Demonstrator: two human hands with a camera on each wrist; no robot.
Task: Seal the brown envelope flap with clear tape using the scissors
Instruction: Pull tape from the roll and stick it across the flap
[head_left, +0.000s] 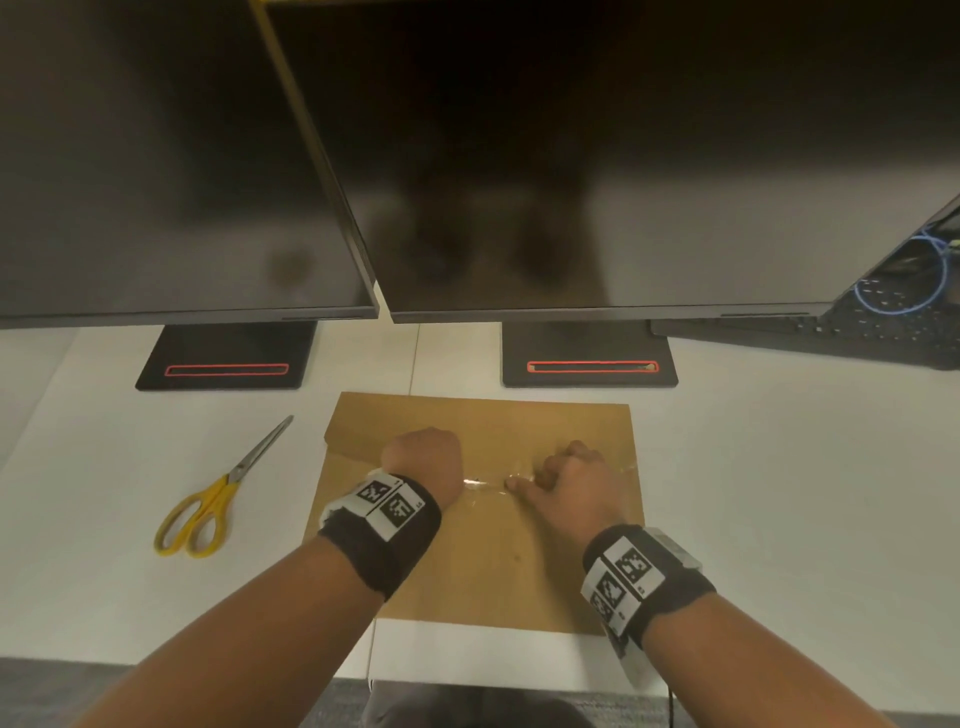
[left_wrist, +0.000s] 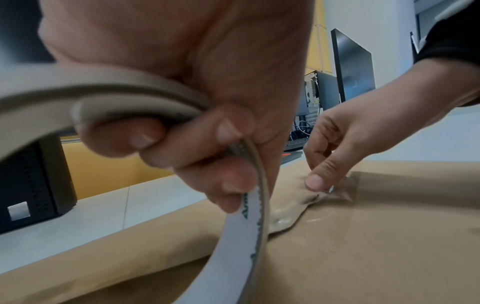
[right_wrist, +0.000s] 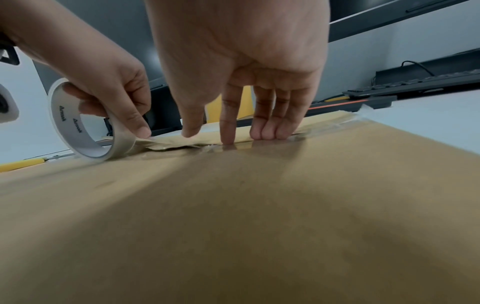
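A brown envelope (head_left: 493, 551) lies flat on the white desk, its flap (head_left: 498, 431) folded down. A strip of clear tape (head_left: 488, 487) runs along the flap edge, between my hands. My left hand (left_wrist: 197, 144) grips the tape roll (left_wrist: 145, 96), fingers curled through its core; the roll (right_wrist: 83, 127) stands on the envelope's left part. My right hand (right_wrist: 228, 131) presses straight fingertips (right_wrist: 269, 133) onto the tape (right_wrist: 259, 146) over the flap edge. The yellow-handled scissors (head_left: 208, 504) lie shut on the desk, left of the envelope, untouched.
Two dark monitors hang over the back of the desk, their black stands (head_left: 228, 358) (head_left: 587, 358) just beyond the envelope. A black keyboard (head_left: 852, 332) sits at the back right. The desk's front edge (head_left: 493, 686) runs close below the envelope.
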